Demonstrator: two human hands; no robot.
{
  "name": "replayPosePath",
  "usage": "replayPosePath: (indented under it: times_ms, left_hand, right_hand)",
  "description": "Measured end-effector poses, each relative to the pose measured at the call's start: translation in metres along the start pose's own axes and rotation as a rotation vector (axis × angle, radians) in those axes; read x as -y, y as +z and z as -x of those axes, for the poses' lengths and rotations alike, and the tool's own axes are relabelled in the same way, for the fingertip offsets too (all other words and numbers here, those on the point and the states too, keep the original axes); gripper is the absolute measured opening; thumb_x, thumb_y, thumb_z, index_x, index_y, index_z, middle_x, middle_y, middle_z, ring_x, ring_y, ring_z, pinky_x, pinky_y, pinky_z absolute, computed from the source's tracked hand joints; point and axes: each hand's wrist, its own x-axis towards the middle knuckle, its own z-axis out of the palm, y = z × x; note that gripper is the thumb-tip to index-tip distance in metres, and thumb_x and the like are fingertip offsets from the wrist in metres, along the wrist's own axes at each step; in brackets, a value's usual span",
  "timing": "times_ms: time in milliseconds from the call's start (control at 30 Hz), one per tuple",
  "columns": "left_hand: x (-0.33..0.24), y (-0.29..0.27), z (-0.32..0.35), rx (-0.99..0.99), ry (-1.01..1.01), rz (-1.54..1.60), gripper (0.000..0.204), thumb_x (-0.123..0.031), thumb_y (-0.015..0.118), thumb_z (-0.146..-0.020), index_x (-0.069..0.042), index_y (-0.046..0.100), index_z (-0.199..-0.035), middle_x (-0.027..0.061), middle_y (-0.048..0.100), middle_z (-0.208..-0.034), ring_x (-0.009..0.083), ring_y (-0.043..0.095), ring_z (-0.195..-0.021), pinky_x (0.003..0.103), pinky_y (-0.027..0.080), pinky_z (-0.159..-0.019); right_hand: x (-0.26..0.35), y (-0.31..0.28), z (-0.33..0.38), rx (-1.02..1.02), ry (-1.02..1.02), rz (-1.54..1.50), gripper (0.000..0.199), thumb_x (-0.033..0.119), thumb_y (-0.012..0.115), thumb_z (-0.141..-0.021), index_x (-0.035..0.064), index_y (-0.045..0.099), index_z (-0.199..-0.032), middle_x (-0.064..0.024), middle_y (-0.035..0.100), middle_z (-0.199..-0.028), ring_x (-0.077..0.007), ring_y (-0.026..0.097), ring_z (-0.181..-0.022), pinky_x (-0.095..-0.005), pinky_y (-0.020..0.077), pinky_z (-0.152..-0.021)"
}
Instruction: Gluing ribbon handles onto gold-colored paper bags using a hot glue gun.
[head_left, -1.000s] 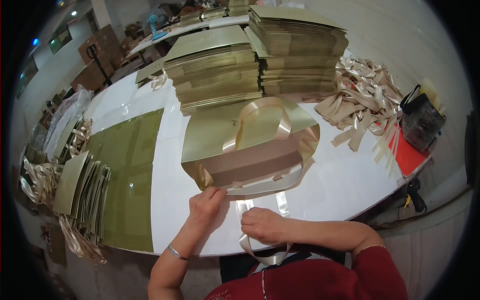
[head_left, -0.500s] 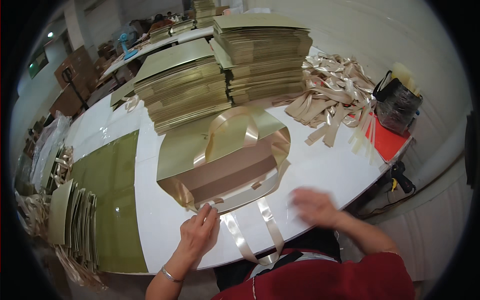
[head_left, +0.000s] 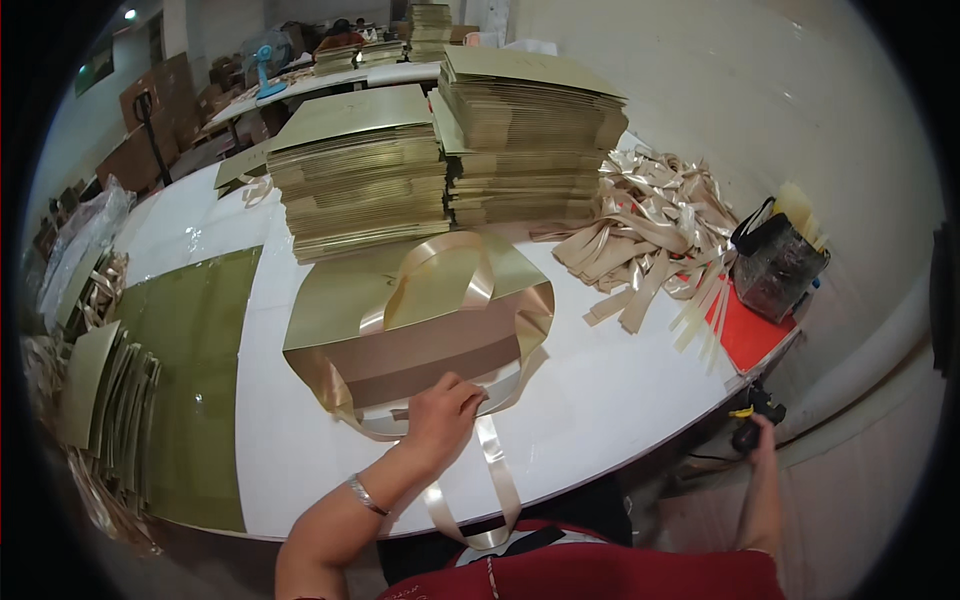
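White table (head_left: pixel 620 400): left hand (head_left: pixel 440 412) fingers pinch gold bag (head_left: pixel 420 320); right hand (head_left: pixel 757 437) grips tool (head_left: pixel 748 420).

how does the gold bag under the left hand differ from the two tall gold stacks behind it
The gold bag is a single piece with ribbon handles fitted; the gold stacks are many flat sheets piled high, with no ribbons showing. The bag lies near the table edge under the left hand; the stacks sit further back. All share a shiny gold finish.
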Motion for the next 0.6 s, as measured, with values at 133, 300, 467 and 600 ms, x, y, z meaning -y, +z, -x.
replayPosePath:
  times_ms: [133, 300, 467, 600]
  left_hand:
    - [0.004, 0.006, 0.006, -0.102, -0.050, 0.207, 0.007, -0.002, 0.070, -0.077, -0.002, 0.071, -0.084, 0.0123, 0.065, -0.084, 0.0247, 0.065, -0.070, 0.031, 0.053, -0.064]
    - [0.008, 0.004, 0.005, -0.091, -0.098, 0.300, 0.009, -0.001, 0.068, -0.080, 0.000, 0.071, -0.089, 0.0103, 0.068, -0.080, 0.0166, 0.063, -0.067, 0.028, 0.050, -0.060]
    - [0.007, 0.001, 0.004, -0.057, -0.437, 0.494, 0.014, -0.001, 0.063, -0.086, 0.003, 0.070, -0.098, 0.0053, 0.069, -0.080, 0.0091, 0.060, -0.069, 0.023, 0.047, -0.060]
    - [0.005, 0.000, 0.003, -0.048, -0.532, 0.686, 0.018, -0.002, 0.061, -0.087, 0.002, 0.068, -0.102, 0.0098, 0.071, -0.088, 0.0113, 0.062, -0.076, 0.024, 0.050, -0.068]
  right_hand:
    - [-0.029, 0.063, 0.042, 0.067, -0.276, -0.163, 0.030, 0.013, 0.066, -0.072, 0.0056, 0.061, -0.101, -0.0063, 0.064, -0.091, -0.0193, 0.062, -0.081, -0.0321, 0.0520, -0.078]
    - [-0.035, 0.156, 0.180, 0.185, -0.595, -0.054, 0.052, 0.008, 0.064, -0.069, -0.0007, 0.052, -0.119, -0.0111, 0.061, -0.109, -0.0192, 0.061, -0.091, -0.0359, 0.0509, -0.088]
    - [-0.037, 0.243, 0.286, 0.969, -0.093, 0.121, 0.054, 0.002, 0.065, -0.069, -0.0027, 0.050, -0.120, -0.0137, 0.061, -0.111, -0.0208, 0.061, -0.103, -0.0356, 0.0499, -0.093]
    - [-0.063, 0.296, 0.311, 1.192, -0.009, 0.426, 0.044, -0.002, 0.066, -0.079, 0.0004, 0.048, -0.119, -0.0121, 0.061, -0.108, -0.0191, 0.063, -0.094, -0.0342, 0.0540, -0.084]
